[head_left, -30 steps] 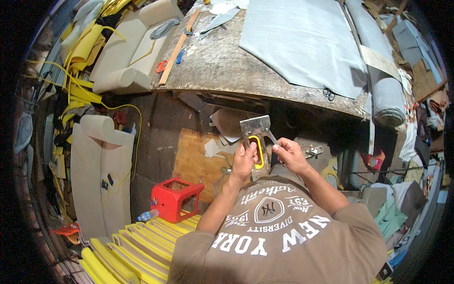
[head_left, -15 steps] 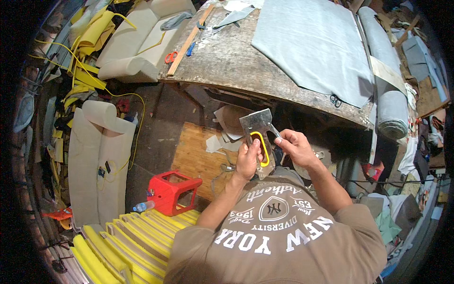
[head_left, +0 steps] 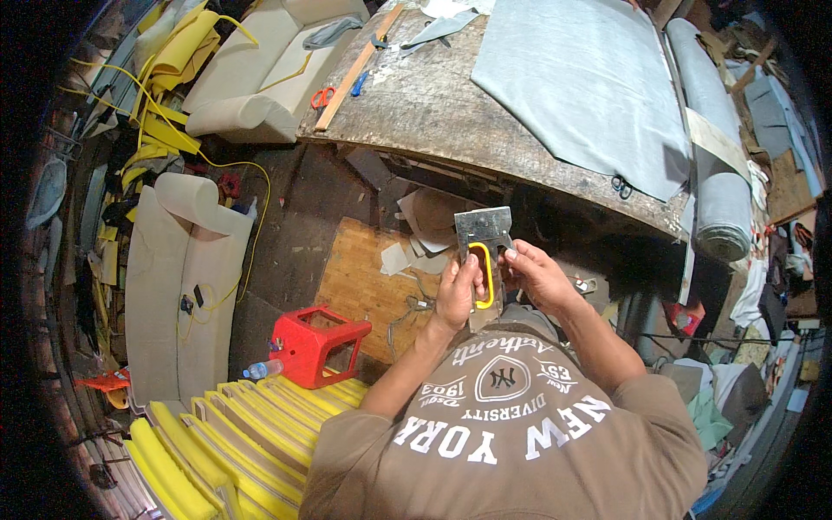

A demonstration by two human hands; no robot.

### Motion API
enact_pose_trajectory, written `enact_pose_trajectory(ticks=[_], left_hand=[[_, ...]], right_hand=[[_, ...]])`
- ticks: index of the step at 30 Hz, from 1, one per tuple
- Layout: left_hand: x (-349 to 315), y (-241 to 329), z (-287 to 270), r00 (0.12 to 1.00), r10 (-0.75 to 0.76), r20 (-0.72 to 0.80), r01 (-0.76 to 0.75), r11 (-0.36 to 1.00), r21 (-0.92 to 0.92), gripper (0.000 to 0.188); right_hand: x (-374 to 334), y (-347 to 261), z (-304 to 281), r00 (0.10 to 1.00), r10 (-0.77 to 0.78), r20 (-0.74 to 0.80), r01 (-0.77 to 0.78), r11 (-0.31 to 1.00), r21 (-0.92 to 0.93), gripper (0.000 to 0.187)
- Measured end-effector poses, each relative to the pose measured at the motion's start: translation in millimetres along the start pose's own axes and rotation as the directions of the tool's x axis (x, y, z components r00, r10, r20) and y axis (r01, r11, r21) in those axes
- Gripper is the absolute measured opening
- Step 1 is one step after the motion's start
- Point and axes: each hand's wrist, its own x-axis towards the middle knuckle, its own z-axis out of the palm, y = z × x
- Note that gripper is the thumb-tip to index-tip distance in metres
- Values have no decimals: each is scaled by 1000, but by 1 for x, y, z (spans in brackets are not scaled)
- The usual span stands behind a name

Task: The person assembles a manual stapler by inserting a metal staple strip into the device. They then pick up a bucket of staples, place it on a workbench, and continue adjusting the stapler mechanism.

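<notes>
A grey metal hand staple gun [head_left: 482, 224] with a yellow-edged handle opening is held upright in front of my torso, below the near edge of the table. My left hand [head_left: 457, 293] is closed round its handle beside the yellow edge. At the gun's right side, the fingers of my right hand [head_left: 542, 276] pinch a metal part by the lower corner of its head. Exactly what sits between those right fingertips is partly hidden.
A worn wooden worktable [head_left: 416, 113] carries grey-blue fabric [head_left: 581, 95], black scissors [head_left: 620, 186] and orange-handled scissors [head_left: 322, 97]. To the left lie a red stool [head_left: 299, 351], a water bottle [head_left: 263, 370], yellow foam-edged pieces [head_left: 234, 433] and a beige upholstered section [head_left: 178, 295].
The staple gun has turned more upright, its head swinging slightly right. The metal part at my right fingers has drawn in closer to the gun's body. My left hand keeps its hold.
</notes>
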Motion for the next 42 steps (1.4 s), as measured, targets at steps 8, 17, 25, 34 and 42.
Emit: enact_pose_trajectory(ticks=[8,17,25,34,42], left_hand=[[-3,-6,-12,999,36,-39,-31,992,118,36],[-2,-13,-19,999,-26,-36,27,999,38,39],[-9,-3,-11,992,123,19,-124,986,111,24],[-7,-14,-16,1000,20,9,-19,996,-85,23],[-5,1,-25,996,-86,38,94,922,-377,33]], right_hand=[[0,7,4,979,178,97,-199,941,272,28],[0,12,3,968,222,118,-248,919,307,34],[-6,8,7,986,125,113,-139,981,133,33],[-14,8,-2,973,130,192,-171,961,216,34],[-17,12,-4,947,140,288,-249,887,390,38]])
